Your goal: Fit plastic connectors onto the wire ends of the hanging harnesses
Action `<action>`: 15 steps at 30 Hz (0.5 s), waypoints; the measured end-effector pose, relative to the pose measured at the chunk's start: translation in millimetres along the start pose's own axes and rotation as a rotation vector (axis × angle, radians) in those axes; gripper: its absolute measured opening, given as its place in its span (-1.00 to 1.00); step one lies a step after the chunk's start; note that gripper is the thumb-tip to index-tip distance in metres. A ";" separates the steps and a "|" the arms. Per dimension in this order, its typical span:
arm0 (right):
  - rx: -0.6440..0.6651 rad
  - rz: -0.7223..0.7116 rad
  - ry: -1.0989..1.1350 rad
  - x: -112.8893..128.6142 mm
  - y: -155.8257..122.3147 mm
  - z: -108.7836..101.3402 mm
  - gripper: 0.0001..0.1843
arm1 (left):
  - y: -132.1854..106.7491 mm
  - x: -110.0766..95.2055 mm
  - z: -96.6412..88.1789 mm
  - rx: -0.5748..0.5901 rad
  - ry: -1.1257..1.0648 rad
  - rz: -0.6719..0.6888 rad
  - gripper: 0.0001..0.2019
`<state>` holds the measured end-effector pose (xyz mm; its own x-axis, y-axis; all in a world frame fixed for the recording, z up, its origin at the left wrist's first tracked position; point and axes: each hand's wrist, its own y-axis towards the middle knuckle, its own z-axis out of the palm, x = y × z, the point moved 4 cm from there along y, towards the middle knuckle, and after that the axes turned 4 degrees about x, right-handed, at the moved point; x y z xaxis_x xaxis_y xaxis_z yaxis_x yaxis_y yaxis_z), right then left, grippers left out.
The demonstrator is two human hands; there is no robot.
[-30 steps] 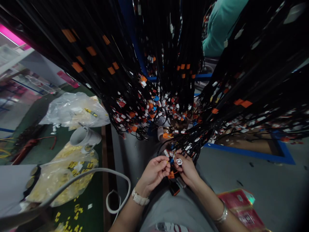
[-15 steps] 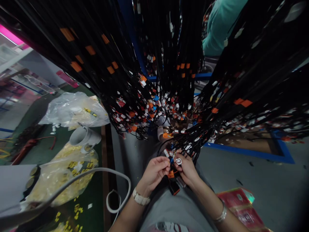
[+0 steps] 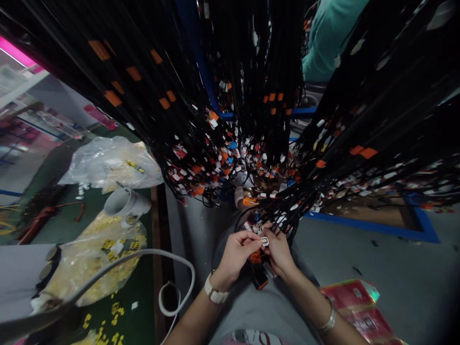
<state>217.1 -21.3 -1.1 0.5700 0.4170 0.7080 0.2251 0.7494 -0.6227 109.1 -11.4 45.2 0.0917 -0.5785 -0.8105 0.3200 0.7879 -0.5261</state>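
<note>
My left hand (image 3: 235, 254), with a white watch on the wrist, pinches toward a small white connector (image 3: 265, 241). My right hand (image 3: 279, 251), with a bracelet on the wrist, holds that connector between thumb and fingers. The two hands touch over my lap. Just below them hang an orange plug (image 3: 255, 258) and a black connector with an orange end (image 3: 259, 280). These belong to thin black wires that run up into a dense curtain of hanging wire harnesses (image 3: 251, 120) with orange tape bands and coloured plugs.
Left, a green-topped table carries a clear bag of yellow parts (image 3: 89, 254), a white mug (image 3: 124, 205), another clear bag (image 3: 111, 163) and a grey hose (image 3: 143, 261). A red package (image 3: 362, 311) lies on the grey floor at right. A person in a teal top (image 3: 330, 38) stands behind the harnesses.
My left hand has moved right and closed in on the white connector, so both hands now meet. The right hand has barely shifted.
</note>
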 end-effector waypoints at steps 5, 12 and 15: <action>-0.022 -0.043 -0.068 -4.0 2.6 -4.0 -0.74 | 3.0 -0.1 1.2 -0.020 0.182 0.057 -0.76; -0.020 -0.119 -0.178 -7.1 6.3 -8.8 -0.78 | 4.6 2.3 -1.6 0.006 0.239 0.067 -0.79; -0.027 -0.152 -0.230 -7.0 7.7 -10.4 -0.78 | 5.1 2.1 -2.3 0.008 0.257 0.064 -0.82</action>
<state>223.0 -23.7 -14.3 0.3345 0.4093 0.8489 0.3165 0.7997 -0.5102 108.7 -8.1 40.2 -0.1301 -0.4544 -0.8812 0.3286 0.8188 -0.4707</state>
